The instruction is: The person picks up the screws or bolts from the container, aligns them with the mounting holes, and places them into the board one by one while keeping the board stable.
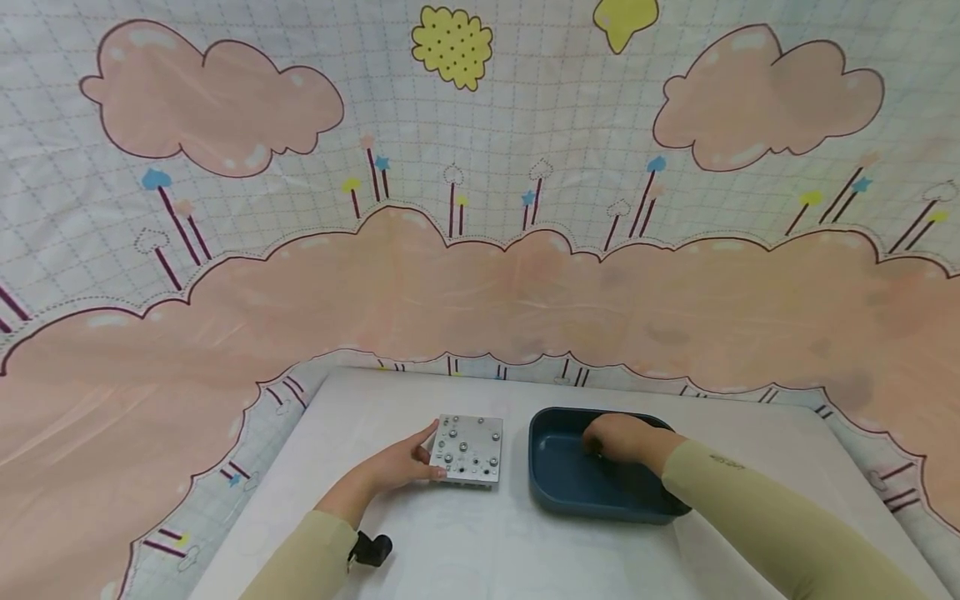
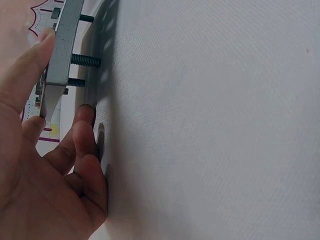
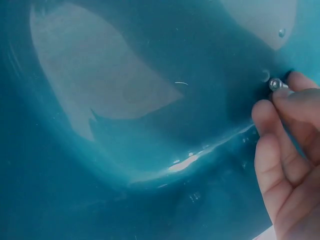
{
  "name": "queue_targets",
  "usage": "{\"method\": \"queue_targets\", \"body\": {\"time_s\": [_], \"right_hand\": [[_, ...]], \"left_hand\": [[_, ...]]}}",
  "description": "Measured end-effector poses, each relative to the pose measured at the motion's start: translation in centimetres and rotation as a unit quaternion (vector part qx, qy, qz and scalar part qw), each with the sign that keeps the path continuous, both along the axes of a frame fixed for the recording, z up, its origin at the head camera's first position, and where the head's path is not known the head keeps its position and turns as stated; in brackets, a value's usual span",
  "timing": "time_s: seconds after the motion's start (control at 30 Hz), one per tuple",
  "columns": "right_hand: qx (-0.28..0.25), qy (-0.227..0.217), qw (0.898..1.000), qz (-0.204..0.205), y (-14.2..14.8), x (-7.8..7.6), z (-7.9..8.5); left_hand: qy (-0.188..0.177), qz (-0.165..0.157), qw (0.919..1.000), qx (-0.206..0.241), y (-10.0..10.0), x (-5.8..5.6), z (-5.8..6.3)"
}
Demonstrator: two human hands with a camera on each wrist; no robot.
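Observation:
A square silver metal plate (image 1: 472,437) with several bolts through it is in front of me in the head view. My left hand (image 1: 397,463) grips it by its left side, thumb at the near corner. In the left wrist view, threaded bolt ends (image 2: 86,60) stick out from the underside of the plate, just over the white surface. My right hand (image 1: 622,437) reaches inside a dark blue tray (image 1: 553,471). Between thumb and fingertips it pinches a small socket-head screw (image 3: 275,84), close over the tray's floor; its shank is hidden by the fingers.
The plate and tray stand side by side on a white-covered table (image 1: 450,550), with a narrow gap between them. A black wrist-camera mount (image 1: 371,550) sticks out from my left sleeve. Behind the table hangs a patterned cloth (image 1: 480,300) with clouds.

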State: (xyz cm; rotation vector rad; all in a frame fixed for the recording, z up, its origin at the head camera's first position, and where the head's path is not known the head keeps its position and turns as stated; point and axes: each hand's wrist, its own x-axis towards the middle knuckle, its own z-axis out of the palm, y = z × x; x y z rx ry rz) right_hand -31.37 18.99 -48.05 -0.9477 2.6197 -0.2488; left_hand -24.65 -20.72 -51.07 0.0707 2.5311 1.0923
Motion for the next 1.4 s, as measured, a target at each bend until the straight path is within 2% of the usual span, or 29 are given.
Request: {"method": "queue_targets", "body": {"time_s": [0.13,0.4,0.73,1.07,1.4], "right_hand": [[0.000,0.011,1.000,0.008,-0.1,-0.2,0.0],[0.010,0.002,1.000,0.011,-0.3,-0.2,-0.3],[0.018,0.062,0.997,0.031,-0.8,-0.3,-0.8],[0.022,0.076,0.996,0.035,-1.3,-0.2,-0.6],[0.023,0.070,0.997,0.028,-1.3,-0.3,-0.6]], "left_hand": [[0.002,0.000,1.0000,0.002,0.0,0.0,-0.1],[0.000,-0.003,1.0000,0.001,-0.1,0.2,-0.3],[-0.006,0.001,0.9999,0.014,-0.2,0.2,-0.3],[0.001,-0.002,0.9999,0.012,-0.1,0.3,-0.2],[0.005,-0.005,1.0000,0.006,-0.1,0.1,-0.1]]}}
